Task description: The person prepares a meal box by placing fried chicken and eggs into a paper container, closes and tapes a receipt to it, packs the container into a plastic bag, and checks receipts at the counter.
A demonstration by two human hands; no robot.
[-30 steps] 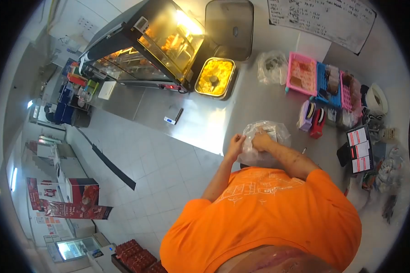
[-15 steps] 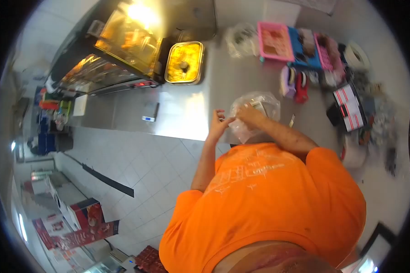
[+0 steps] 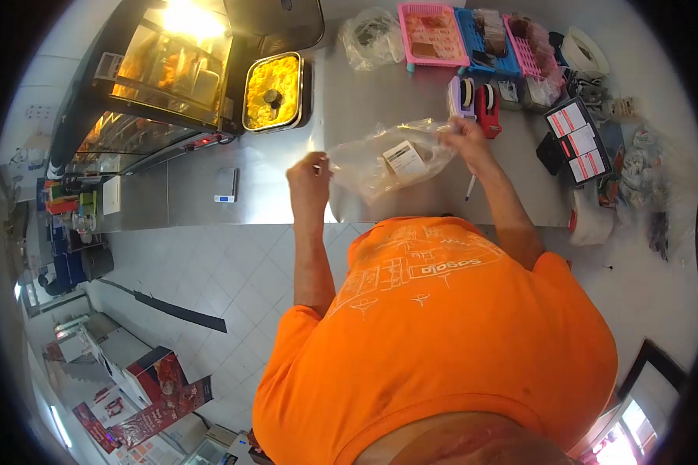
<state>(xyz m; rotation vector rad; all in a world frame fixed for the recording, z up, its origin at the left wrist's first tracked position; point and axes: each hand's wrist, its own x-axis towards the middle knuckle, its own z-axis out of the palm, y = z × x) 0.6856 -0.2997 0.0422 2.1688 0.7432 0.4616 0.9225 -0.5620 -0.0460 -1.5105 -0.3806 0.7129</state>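
A clear plastic bag (image 3: pixel 358 169) is stretched out between my two hands over the metal counter. My left hand (image 3: pixel 310 177) is closed on the bag's left edge, and my right hand (image 3: pixel 467 139) pinches its upper right corner. A small package with a white printed label (image 3: pixel 404 158) shows in the middle of the bag; whether it lies inside or underneath I cannot tell. Just beyond my right hand stand a purple tape dispenser (image 3: pixel 458 97) and a red tape dispenser (image 3: pixel 488 111). A pen (image 3: pixel 470 187) lies below that hand.
A tray of yellow food (image 3: pixel 273 91) stands beside a lit glass display case (image 3: pixel 171 66). A small scale (image 3: pixel 226 186) sits on the counter's left part (image 3: pixel 190 182). Pink (image 3: pixel 434 35) and blue baskets (image 3: pixel 487 40) line the back. A stand with red-and-white labels (image 3: pixel 578 142) is at right.
My hands were close together over the crumpled bag. They have moved apart to left and right, and the bag is now spread between them, with the label in plain sight.
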